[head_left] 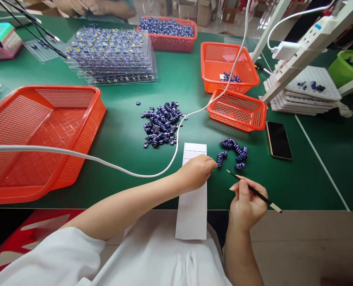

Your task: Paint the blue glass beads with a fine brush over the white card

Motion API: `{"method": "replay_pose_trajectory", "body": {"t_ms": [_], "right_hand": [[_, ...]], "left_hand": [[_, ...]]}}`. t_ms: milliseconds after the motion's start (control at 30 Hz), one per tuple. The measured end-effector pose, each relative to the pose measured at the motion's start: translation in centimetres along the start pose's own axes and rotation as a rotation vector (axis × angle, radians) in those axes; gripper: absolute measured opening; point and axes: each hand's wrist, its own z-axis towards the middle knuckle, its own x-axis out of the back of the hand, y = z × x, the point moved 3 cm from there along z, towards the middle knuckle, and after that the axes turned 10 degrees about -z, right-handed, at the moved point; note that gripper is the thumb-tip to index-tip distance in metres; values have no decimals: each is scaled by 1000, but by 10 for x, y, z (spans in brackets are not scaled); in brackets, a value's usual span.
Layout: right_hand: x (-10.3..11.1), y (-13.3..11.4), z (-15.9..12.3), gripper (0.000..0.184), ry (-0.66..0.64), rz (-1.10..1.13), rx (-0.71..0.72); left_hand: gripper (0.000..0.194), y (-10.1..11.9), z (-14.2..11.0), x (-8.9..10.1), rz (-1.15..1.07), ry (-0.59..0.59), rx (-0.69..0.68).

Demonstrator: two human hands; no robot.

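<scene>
My left hand reaches across a white paper strip, its fingertips pinched together at a short row of shiny dark-blue striped pieces. Whether a piece is between those fingers is hidden. In my right hand is a thin black pen-like tool with a pale rear end, its fine tip pointing toward that short row. Just beyond lies a longer curved row of similar pieces. A loose heap of them is spread farther left on the green table. The strip overhangs the table's front edge.
A white cable crosses the table. Orange baskets stand at left and right, another behind. Stacked clear trays and a red basket of beads sit farther back. A phone lies right. Another person's hands are opposite.
</scene>
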Motion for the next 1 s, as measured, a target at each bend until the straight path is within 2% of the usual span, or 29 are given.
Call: {"method": "replay_pose_trajectory", "body": {"t_ms": [67,133,233,300,467,567,733,1000], "right_hand": [[0,-2,-1,18,-65,-37,-17],[-1,-5,-3,18,-189,-112,-43],[-6,-7,-9,20,-447,-264,-88],[-8,-8,-13,21,-539,-352,-100],[-11,-9,-14,23,-577,-480,-92],[-11,-8,-13,23,-592,-510,-100],[-10,-8,-13,22,-590,-508,-91],[-8,-8,-13,22,-563,-439,-105]], "left_hand": [[26,0,-14,9,-47,22,-6],[25,-1,-29,19,-91,27,-7],[23,-1,-48,33,-123,-20,-17],[26,0,-57,38,-86,-77,-28],[39,1,-68,31,112,-272,-34],[41,1,-69,23,171,-335,-49],[42,1,-70,16,201,-374,-57],[43,2,-69,18,196,-380,-45]]}}
